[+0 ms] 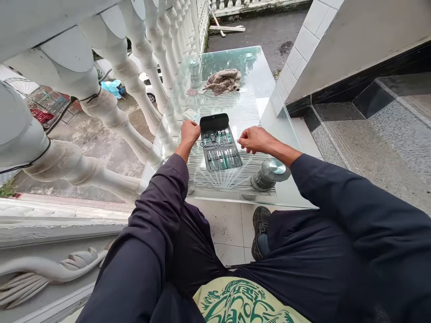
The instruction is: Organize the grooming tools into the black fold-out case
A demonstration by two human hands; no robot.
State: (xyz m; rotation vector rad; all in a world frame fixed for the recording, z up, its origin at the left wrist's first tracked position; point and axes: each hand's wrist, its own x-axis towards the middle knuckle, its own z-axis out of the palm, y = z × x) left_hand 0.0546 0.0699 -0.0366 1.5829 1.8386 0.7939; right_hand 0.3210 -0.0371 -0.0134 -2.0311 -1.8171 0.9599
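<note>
An open black manicure case (218,121) lies on the glass table (269,110), its lid folded back away from me. Two rows of tools fill it: small scissors (219,143) and clippers (223,136) in the upper row, slim metal and green tools (222,159) in the lower one. My left hand (190,131) is closed beside the upper left edge of the case, at the lid's fold; its fingertips are hidden. To the right of the case, apart from it, my right hand (256,139) hovers with curled fingers pinched together. Anything between those fingertips is too small to make out.
A crumpled brown cloth (223,82) lies farther back on the glass. A flat packet (191,115) is left of the lid. Thick round table legs (264,179) show through the glass. White balusters (134,80) line the left; stone steps (357,134) rise on the right.
</note>
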